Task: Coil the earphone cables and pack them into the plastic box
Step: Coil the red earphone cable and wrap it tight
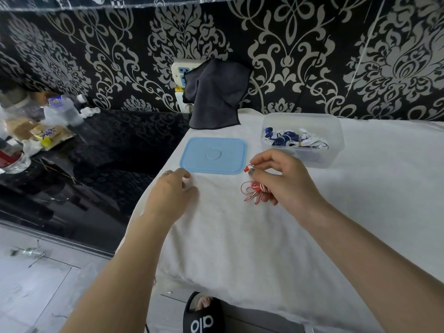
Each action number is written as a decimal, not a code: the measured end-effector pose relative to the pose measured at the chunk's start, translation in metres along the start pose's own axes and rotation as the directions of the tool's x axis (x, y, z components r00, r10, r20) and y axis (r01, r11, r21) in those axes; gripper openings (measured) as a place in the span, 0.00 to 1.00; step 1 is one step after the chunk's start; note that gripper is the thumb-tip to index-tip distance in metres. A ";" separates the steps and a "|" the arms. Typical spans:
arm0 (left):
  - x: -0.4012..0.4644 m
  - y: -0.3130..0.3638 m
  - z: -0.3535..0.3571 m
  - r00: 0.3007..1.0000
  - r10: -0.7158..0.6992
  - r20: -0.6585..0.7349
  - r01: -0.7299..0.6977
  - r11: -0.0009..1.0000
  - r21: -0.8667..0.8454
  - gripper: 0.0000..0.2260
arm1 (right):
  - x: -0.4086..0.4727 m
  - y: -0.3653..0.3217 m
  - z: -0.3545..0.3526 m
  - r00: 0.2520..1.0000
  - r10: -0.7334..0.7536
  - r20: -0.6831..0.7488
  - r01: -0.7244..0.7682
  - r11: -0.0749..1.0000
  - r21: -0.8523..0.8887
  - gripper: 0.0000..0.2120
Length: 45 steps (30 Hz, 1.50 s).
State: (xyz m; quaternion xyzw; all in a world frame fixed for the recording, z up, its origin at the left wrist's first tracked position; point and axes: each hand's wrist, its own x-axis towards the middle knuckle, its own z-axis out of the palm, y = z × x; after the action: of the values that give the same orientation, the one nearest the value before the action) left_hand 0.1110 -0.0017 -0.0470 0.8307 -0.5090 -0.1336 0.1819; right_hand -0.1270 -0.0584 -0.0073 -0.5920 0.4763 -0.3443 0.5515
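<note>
Red earphone cable (253, 192) coiled, pinched in right hand (286, 179); left hand (174, 188) loosely curled, holding nothing, near blue lid (213, 155); plastic box (303, 138) holds blue and white earphones.

A white cloth (240, 236) covers the work surface and hangs over its near edge. On it lies a light blue lid (213, 155), flat, toward the left side. Well to the right of the lid stands a clear plastic box (303, 121), open at the top, with blue and white earphone cables (294, 139) bundled inside. At the far edge a dark grey cloth (213, 97) hangs down the wall, its lower end resting on the white cloth just behind the lid.
</note>
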 end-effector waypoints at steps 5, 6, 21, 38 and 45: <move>0.004 0.005 0.009 0.995 0.082 -0.063 -0.082 0.997 -0.001 0.02 | 0.002 0.001 -0.002 1.000 0.015 0.013 -0.015 1.000 0.001 0.03; 0.005 0.006 0.010 0.993 0.099 -0.060 -0.101 0.995 -0.021 0.03 | 0.002 0.001 -0.002 1.000 0.021 0.012 -0.022 1.000 0.015 0.03; -0.029 0.088 -0.015 0.933 0.361 -0.010 -0.269 0.676 -0.686 0.06 | -0.001 -0.010 -0.013 0.999 0.020 0.039 -0.025 0.990 0.140 0.03; -0.032 0.098 -0.016 0.933 0.358 0.031 -0.236 0.676 -0.698 0.08 | -0.002 -0.007 -0.015 0.999 -0.016 0.046 0.009 0.990 0.139 0.02; -0.031 0.098 -0.016 0.928 0.366 0.062 -0.211 0.658 -0.722 0.07 | -0.001 -0.006 -0.017 0.998 -0.030 0.051 0.025 0.994 0.109 0.01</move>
State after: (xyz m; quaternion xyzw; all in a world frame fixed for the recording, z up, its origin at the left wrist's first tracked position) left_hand 0.0257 -0.0121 0.0117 0.5876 -0.5607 -0.3703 0.4508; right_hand -0.1425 -0.0633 0.0013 -0.5768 0.4340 -0.3613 0.5903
